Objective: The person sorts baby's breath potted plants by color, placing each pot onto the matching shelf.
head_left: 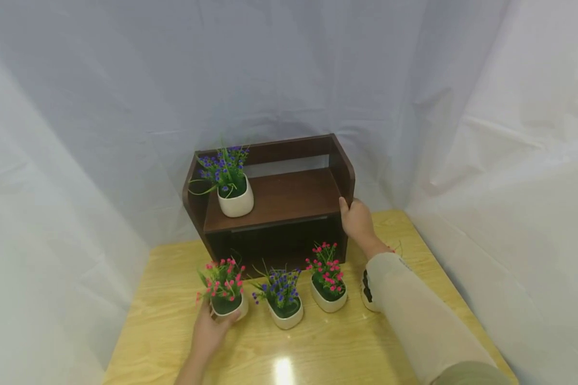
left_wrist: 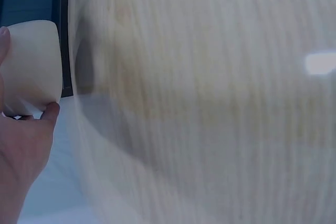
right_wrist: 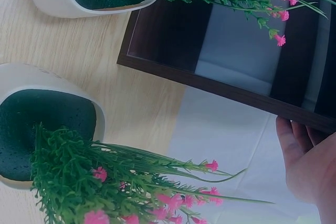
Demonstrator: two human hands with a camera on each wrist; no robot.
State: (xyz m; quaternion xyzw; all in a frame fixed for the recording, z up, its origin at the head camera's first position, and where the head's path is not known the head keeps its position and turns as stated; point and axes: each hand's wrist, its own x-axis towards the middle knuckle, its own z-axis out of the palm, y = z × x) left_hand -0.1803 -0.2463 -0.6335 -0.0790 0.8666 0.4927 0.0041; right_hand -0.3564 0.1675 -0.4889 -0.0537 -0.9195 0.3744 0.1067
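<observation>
Pot of pink flowers, front left, held in half-curled fingers of left hand, apparently just above desk, right hand gripping shelf; likely lift step, next probably needs level carry.

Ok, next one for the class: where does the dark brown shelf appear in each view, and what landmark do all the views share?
Head: the shelf, near the centre.
Left wrist: the shelf, upper left, partly behind a white pot.
Right wrist: the shelf, upper right.
Shared landmark: the wooden table.
</observation>
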